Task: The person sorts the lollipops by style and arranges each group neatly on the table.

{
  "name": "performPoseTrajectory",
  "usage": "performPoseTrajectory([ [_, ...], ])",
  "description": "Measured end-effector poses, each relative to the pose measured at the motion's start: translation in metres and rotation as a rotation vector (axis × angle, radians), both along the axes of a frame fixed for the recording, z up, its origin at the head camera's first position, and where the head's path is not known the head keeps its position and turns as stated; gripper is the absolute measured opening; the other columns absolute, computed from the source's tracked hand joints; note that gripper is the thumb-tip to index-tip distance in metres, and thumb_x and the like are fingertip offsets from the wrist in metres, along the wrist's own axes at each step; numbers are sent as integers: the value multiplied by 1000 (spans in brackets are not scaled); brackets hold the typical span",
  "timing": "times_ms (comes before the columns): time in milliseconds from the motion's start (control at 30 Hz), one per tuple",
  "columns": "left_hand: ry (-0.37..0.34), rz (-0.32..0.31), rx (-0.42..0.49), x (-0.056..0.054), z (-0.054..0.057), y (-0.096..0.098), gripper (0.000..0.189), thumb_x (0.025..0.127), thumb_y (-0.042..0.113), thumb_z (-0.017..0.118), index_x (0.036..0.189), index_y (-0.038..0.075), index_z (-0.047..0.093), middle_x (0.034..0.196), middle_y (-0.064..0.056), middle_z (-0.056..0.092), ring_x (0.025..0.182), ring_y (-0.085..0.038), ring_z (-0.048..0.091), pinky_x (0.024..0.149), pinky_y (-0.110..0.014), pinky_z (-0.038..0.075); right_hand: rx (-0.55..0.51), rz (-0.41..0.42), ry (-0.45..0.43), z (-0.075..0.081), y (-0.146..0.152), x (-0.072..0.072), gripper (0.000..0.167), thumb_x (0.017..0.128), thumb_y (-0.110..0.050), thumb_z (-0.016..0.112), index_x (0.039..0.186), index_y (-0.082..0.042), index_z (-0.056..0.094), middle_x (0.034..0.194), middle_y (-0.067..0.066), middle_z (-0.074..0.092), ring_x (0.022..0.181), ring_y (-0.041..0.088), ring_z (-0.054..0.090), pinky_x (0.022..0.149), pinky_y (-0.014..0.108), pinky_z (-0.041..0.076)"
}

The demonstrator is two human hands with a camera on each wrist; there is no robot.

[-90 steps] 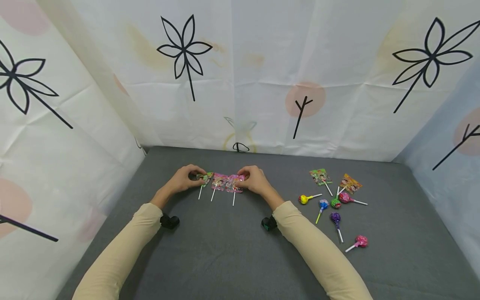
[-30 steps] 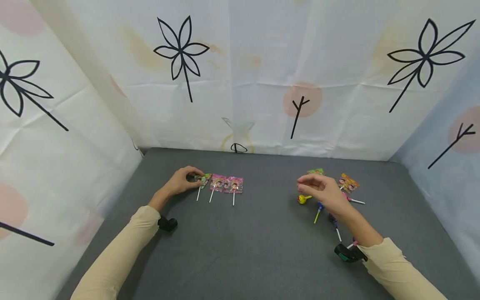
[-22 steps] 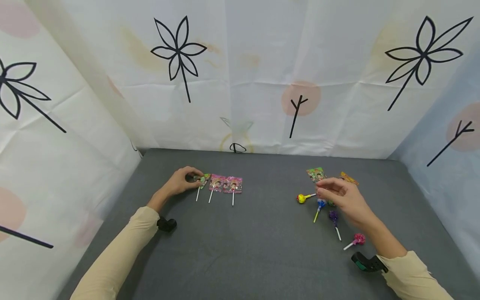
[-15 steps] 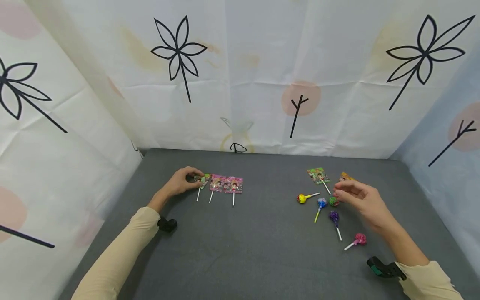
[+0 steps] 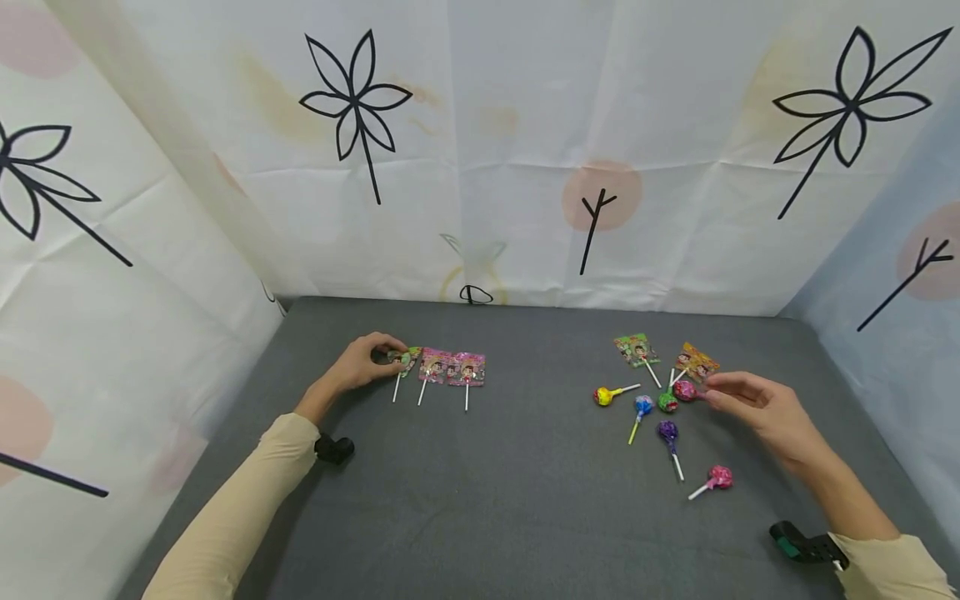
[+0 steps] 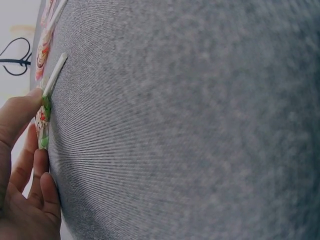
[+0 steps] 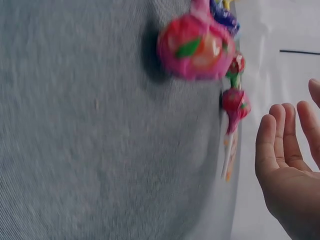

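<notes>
My left hand (image 5: 366, 362) pinches the edge of a flat lollipop in a green wrapper (image 6: 45, 107), its white stick pointing toward me. Right beside it lie two pink-wrapped flat lollipops (image 5: 433, 367) in a row. On the right, my right hand (image 5: 772, 414) hovers with thumb and fingers apart and nothing between them. Its fingertips are close to a round pink lollipop (image 5: 684, 391), whose stick they cover in the head view, and to an orange-wrapped flat lollipop (image 5: 697, 363). In the right wrist view that pink lollipop (image 7: 235, 102) stands clear of the fingers.
Around the right hand lie a green-wrapped flat lollipop (image 5: 636, 350) and round ones: yellow (image 5: 603, 397), blue (image 5: 643, 406), green (image 5: 667, 402), purple (image 5: 668, 431) and another pink (image 5: 721, 477). The grey table (image 5: 480, 500) meets a patterned white cloth (image 5: 510, 208) at the back.
My right hand has left the pink-wrapped lollipops, crossed to the right-hand group and drifted further right over it, uncovering several lollipops. My left hand stays at the green-wrapped one.
</notes>
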State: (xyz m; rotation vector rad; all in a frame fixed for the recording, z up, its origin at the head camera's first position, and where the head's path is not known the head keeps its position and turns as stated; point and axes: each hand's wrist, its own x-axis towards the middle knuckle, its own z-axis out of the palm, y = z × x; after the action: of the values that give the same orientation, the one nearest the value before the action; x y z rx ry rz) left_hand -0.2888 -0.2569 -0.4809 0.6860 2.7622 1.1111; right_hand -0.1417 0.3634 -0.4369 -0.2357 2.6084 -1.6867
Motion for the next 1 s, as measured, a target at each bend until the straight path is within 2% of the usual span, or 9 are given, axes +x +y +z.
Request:
performPoseTrajectory([
  [167,1,-1,2,0,0,0,30,90,16,81,118,6,72,118,-13,63,107,-31,57,94,-54,44,88,-51,-9,-5,11,-6,37,103,-17,65,129,9,59,115,-4,70,102,-1,61,79,16,48],
  [400,2,-6,10,-1,-1,0,30,90,15,81,117,6,73,117,-12,64,106,-30,57,94,-53,44,165,-93,4,-11,21,-18,38,102,-19,66,129,8,59,112,-13,65,101,-11,54,77,14,45],
  [467,6,-7,9,-1,-1,0,30,90,15,82,117,6,73,116,-12,64,106,-30,57,94,-52,44,202,-104,6,-12,21,-22,42,102,-22,67,130,7,59,116,-6,66,100,-13,52,76,14,45],
  [633,8,-8,10,-2,-1,0,30,90,15,82,117,6,73,117,-12,64,106,-30,57,94,-52,44,283,-117,-18,-13,20,-35,52,101,-30,67,136,7,56,131,24,59,98,-15,48,75,19,45],
  [733,7,-10,13,-1,-1,0,30,90,15,81,117,6,73,117,-12,64,106,-30,57,94,-52,44,299,-103,-35,-14,19,-43,56,101,-30,68,139,8,52,135,31,54,104,-3,53,75,19,44],
  [833,5,-10,14,-1,-1,0,30,90,14,81,117,6,73,117,-12,64,106,-30,57,94,-52,44,311,-81,-31,-16,19,-51,60,99,-28,70,141,9,49,136,33,51,115,26,56,76,17,44],
  [900,3,-8,15,-1,-1,0,30,90,15,82,117,6,73,116,-11,64,105,-30,57,94,-52,44,319,-67,-19,-17,19,-56,62,98,-26,72,141,11,48,137,34,50,121,43,50,83,26,47],
  [1000,1,-6,16,-2,-1,0,30,89,15,82,117,6,73,116,-11,64,105,-30,57,93,-52,44,323,-55,-12,-17,19,-63,66,97,-26,74,142,12,46,138,36,48,124,51,45,92,48,46],
])
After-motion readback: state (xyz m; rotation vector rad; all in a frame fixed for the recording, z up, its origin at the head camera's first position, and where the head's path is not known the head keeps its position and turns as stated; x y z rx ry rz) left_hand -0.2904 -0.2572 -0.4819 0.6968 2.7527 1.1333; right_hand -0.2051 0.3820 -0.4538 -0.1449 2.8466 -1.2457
